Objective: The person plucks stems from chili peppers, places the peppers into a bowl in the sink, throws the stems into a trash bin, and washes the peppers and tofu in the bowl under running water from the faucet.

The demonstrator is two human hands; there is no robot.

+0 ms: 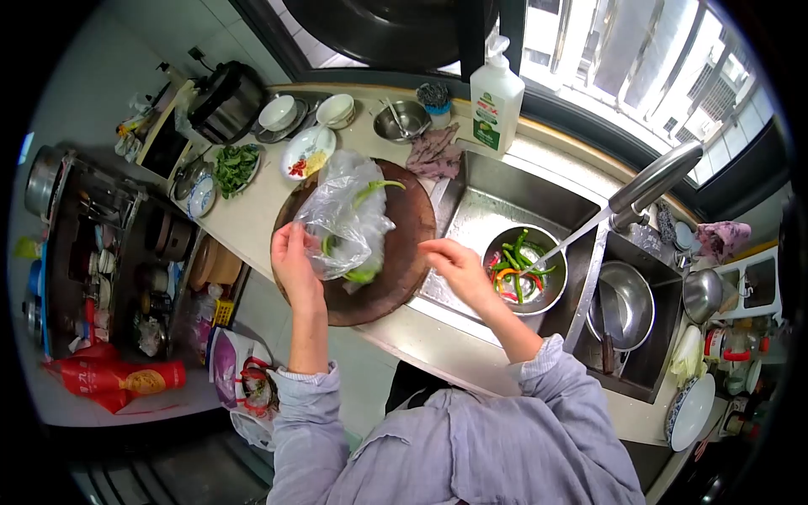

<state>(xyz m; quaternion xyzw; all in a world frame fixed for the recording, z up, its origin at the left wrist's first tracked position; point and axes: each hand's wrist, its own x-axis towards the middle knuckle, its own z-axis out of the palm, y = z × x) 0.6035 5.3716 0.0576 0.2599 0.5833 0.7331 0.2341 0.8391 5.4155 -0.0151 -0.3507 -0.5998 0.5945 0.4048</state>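
My left hand [295,261] grips the near left edge of a clear plastic bag [343,215] with green vegetables inside. The bag is over a round wooden board [408,227]. My right hand [457,268] is in the air between the board and the sink, its fingers bent; whether they pinch anything is too small to tell. To its right, a metal bowl [555,290] holds green, red and orange peppers [520,263] in the sink [539,189]. Water runs into that bowl from the faucet [656,178].
Behind the board are a plate with chopped bits [308,153], white bowls [337,109] and a small metal bowl [402,121]. A white pump bottle [497,97] and a cloth [433,153] stand near the sink. The second basin holds a pan [637,307] and a knife [608,316].
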